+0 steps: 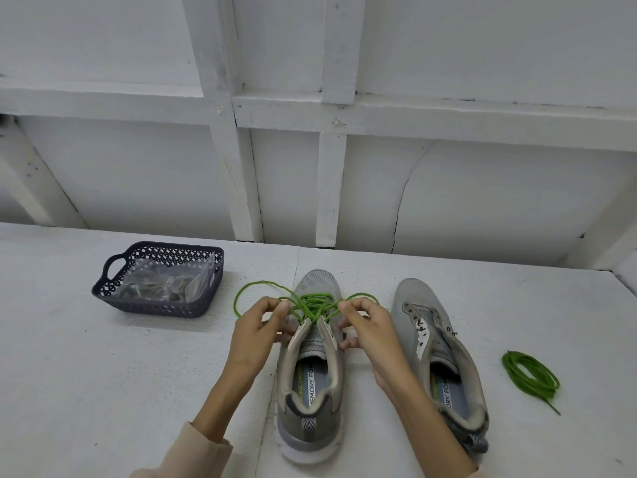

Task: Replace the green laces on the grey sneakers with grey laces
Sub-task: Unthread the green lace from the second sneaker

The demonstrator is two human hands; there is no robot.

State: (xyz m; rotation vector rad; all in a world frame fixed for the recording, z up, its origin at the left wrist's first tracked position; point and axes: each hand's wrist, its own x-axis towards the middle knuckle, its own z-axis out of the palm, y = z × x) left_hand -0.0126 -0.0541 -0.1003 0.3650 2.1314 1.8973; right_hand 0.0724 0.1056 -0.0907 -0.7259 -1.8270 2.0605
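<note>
Holding clear bags (162,282), dark basket (105,289) sits back-left | left hand (255,336) and right hand (368,332) each pinch green lace (310,302) over laced sneaker (308,420) | coiled lace (513,372) near right edge of table (103,374).

I see a white table (103,374) carrying a dark basket (155,307) at far left, a laced sneaker (310,426) in the middle with its green lace (236,301) looping out leftward, an unlaced sneaker (413,294) just beside it, and a coiled green lace (517,381) lying apart at right.
</note>
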